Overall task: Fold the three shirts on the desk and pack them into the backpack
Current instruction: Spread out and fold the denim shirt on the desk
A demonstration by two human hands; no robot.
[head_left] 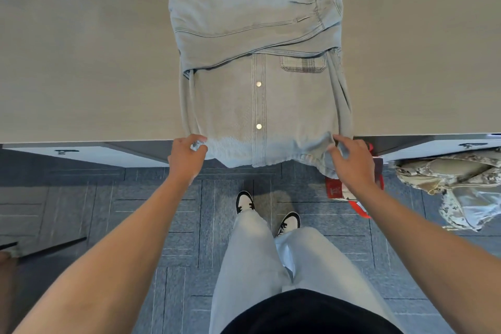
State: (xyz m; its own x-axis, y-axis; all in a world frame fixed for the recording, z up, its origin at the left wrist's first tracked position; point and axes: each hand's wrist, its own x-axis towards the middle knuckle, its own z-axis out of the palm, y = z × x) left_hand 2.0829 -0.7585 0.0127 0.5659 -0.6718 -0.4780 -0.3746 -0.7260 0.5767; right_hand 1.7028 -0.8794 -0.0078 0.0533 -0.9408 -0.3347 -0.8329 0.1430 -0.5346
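Pale denim shirt (260, 68) face up on the desk (86, 62), sleeves folded across the chest, hem overhanging the near edge. Pinched at the left hem corner by left hand (187, 156), at the right corner by right hand (352, 163). Camouflage backpack (455, 179) at right.

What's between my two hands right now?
In the head view, the hem of the denim shirt spans the gap, hanging over the desk edge; the left hand and right hand each pinch a bottom corner.
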